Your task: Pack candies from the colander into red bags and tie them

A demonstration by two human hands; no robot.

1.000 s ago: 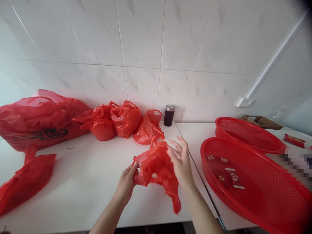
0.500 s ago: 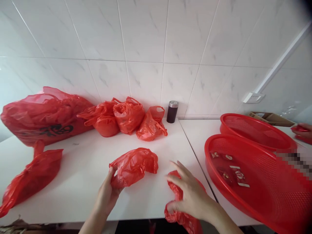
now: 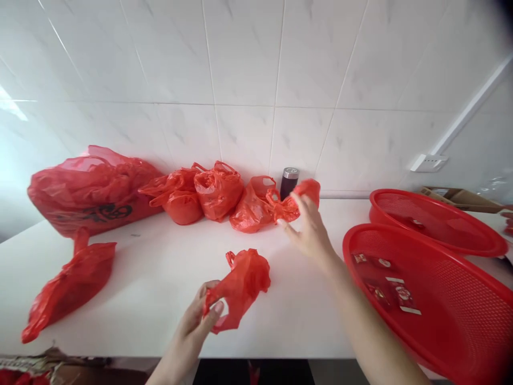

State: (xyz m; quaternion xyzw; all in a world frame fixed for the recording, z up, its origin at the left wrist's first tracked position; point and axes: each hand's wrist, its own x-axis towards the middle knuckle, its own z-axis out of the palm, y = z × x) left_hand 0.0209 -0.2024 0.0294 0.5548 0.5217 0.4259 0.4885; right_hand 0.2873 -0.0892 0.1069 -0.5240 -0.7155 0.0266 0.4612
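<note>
A thin red plastic bag point(image 3: 246, 283) hangs over the middle of the white table, its edge pinched by my left hand point(image 3: 196, 321). Farther back, my right hand point(image 3: 306, 227) is at another crumpled red bag point(image 3: 308, 191), in front of the dark cup point(image 3: 288, 183). Its fingers are spread and blurred against that bag; whether they grip it is unclear. Just left of it stand filled red bags: one with loop handles point(image 3: 250, 208), a rounder one point(image 3: 218, 190) and one with loose ends point(image 3: 182, 203).
A large red bag with black print point(image 3: 96, 198) sits at the back left, a smaller one point(image 3: 76, 283) before it. On the right are a red basket point(image 3: 449, 299) with several small packets, another basket point(image 3: 433, 219) and a cardboard box point(image 3: 465, 199).
My right hand has moved from the table's front edge to the back, and the crumpled bag is now there too. The bag in my left hand has turned and hangs differently.
</note>
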